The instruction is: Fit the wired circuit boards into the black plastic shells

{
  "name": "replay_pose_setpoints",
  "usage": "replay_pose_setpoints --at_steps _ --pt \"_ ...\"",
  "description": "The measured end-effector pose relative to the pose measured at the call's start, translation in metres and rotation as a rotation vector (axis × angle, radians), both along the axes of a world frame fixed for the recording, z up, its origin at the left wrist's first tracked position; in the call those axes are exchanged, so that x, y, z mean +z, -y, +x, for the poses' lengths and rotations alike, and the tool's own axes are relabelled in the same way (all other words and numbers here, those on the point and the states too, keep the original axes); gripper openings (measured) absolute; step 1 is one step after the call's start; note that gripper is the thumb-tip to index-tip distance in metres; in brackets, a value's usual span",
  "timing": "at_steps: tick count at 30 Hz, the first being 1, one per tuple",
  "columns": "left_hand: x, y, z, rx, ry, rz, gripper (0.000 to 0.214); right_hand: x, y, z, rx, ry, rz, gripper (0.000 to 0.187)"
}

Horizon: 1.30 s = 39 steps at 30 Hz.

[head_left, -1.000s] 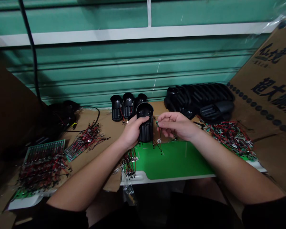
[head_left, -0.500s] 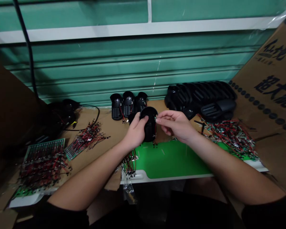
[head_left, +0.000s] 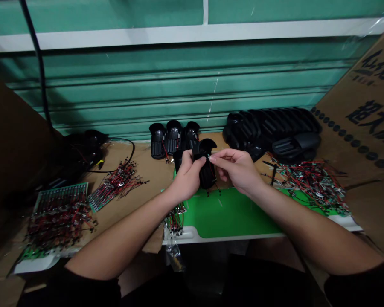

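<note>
My left hand (head_left: 187,177) grips a black plastic housing (head_left: 207,174) with a ribbed, battery-holder-like body, its domed end tilted up to the right. Part of the housing is hidden behind my fingers. My right hand (head_left: 235,168) pinches a small wired part (head_left: 210,158) between thumb and forefinger, right against the housing's upper side. Thin red and black wires (head_left: 213,181) hang from the housing below my fingers, over a green mat (head_left: 230,213).
Several black housings (head_left: 170,140) stand in a row behind my hands, and a larger black stack (head_left: 272,132) lies to the right. Tangled red-and-black wire bundles (head_left: 59,219) lie on cardboard at left, with more (head_left: 313,183) at right. A green corrugated shutter (head_left: 179,85) closes the back.
The housing has turned and tilted, its domed end now leaning right. My right fingertips have come from beside it to against its upper side, bringing the small wired part with them.
</note>
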<state>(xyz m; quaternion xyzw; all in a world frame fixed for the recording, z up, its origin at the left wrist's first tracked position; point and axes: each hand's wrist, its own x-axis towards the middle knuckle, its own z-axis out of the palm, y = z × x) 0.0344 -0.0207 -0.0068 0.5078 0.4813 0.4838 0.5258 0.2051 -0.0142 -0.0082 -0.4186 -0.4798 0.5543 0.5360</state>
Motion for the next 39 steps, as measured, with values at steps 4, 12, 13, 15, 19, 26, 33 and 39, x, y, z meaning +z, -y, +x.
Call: replay_pose_setpoints --at_steps 4,12,13,15,19,26,33,39 --pt "-0.003 0.0 0.001 -0.01 0.008 0.003 0.024 0.0 0.0 -0.002 -0.018 0.016 0.021 0.044" --pt "0.002 0.003 0.003 -0.014 -0.009 0.016 0.023 0.003 0.003 -0.003 -0.036 0.064 0.03 0.043" --pt "0.002 0.003 0.003 -0.013 -0.011 0.017 0.023 0.005 0.004 -0.003 -0.038 0.072 0.029 0.044" --pt "0.003 0.004 0.003 -0.012 -0.016 0.013 0.023 0.007 0.004 -0.003 -0.045 0.087 0.017 0.047" --pt "0.004 0.003 0.003 -0.024 -0.026 0.007 0.023 0.011 0.002 -0.002 -0.049 0.107 0.011 0.053" --pt "0.001 0.002 0.002 -0.029 -0.053 0.041 0.022 0.009 0.0 0.002 -0.02 0.124 0.085 0.05" --pt "-0.002 0.001 0.002 -0.037 -0.029 0.053 0.022 0.009 0.0 -0.001 -0.042 0.116 0.072 0.047" --pt "0.0 0.002 0.003 -0.057 -0.071 0.067 0.022 0.009 0.0 -0.002 -0.053 0.124 0.056 0.048"
